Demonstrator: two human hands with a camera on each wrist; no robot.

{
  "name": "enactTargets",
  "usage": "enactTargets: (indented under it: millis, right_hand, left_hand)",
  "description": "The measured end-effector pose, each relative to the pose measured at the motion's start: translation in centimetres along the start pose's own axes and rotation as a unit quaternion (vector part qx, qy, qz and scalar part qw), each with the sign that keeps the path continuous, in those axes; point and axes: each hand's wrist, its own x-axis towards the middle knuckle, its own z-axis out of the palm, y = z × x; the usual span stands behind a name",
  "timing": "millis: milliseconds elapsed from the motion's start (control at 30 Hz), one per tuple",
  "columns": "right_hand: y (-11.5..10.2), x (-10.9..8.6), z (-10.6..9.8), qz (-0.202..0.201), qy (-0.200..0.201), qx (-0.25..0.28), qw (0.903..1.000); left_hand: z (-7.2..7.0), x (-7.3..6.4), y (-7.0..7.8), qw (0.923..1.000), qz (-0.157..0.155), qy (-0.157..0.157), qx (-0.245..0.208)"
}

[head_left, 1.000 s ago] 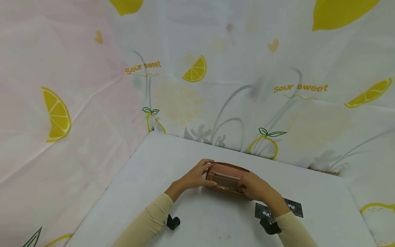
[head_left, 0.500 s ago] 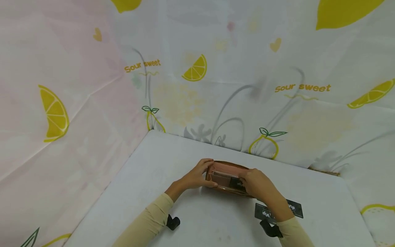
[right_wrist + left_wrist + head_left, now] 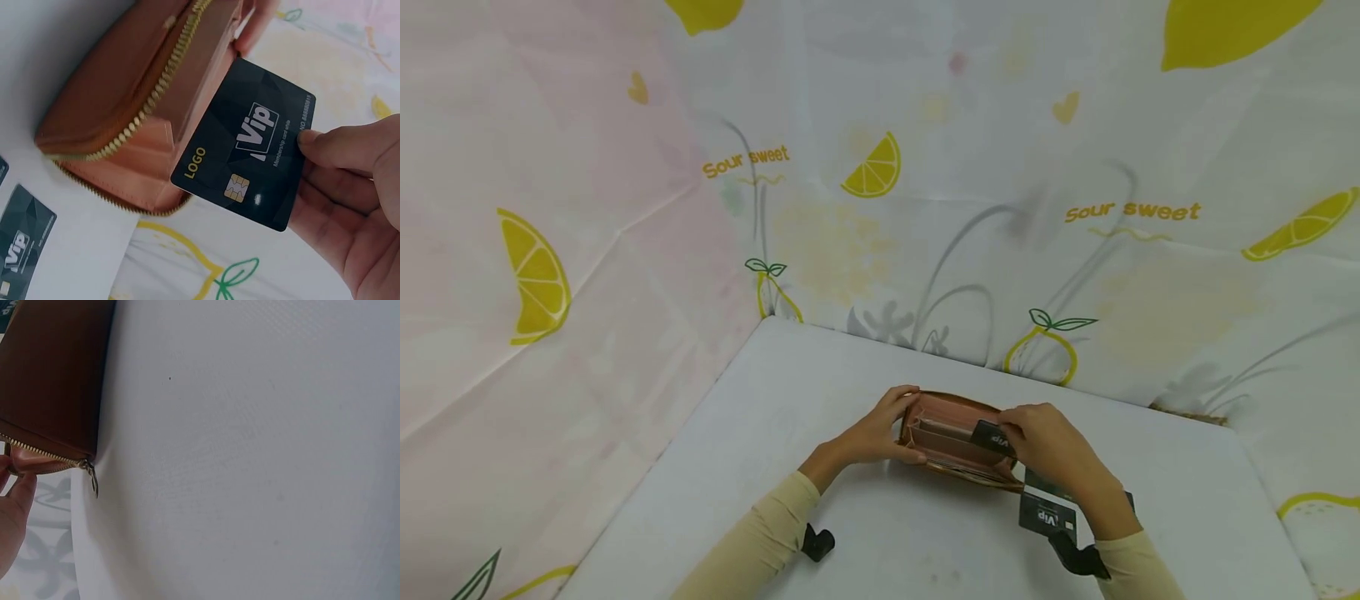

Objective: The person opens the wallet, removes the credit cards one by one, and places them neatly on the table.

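Observation:
A brown zip wallet (image 3: pixel 958 472) with a pink lining lies unzipped on the white table, its mouth spread wide. My left hand (image 3: pixel 880 429) grips the wallet's left end, thumb on the near edge and fingers on the far one. In the left wrist view the brass zip pull (image 3: pixel 94 478) dangles by those fingers (image 3: pixel 19 500). Between thumb and fingers, my right hand (image 3: pixel 1048 442) pinches a dark Vip card (image 3: pixel 250 144) by its edge. The card is out in full view just over the wallet's opening, with its gold chip and lettering visible.
More dark Vip cards (image 3: pixel 1047 515) lie on the white table (image 3: pixel 865 533) in front of the wallet's right end, partly under my right forearm. Black straps (image 3: pixel 817 543) sit at both wrists. A lemon-print cloth (image 3: pixel 925 250) hangs behind the table.
The Vip card has come up out of the wallet in my right hand, which has moved up and to the right. My left hand keeps its grip on the wallet's left end.

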Motion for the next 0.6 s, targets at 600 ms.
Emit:
enactTargets:
  millis: [600]
  right_hand:
    - [1.1,-4.4,-2.2,0.012,-0.142,0.217,0.9659]
  left_hand:
    - [-0.3,0.3,-0.4,0.9995,0.021,-0.024,-0.009]
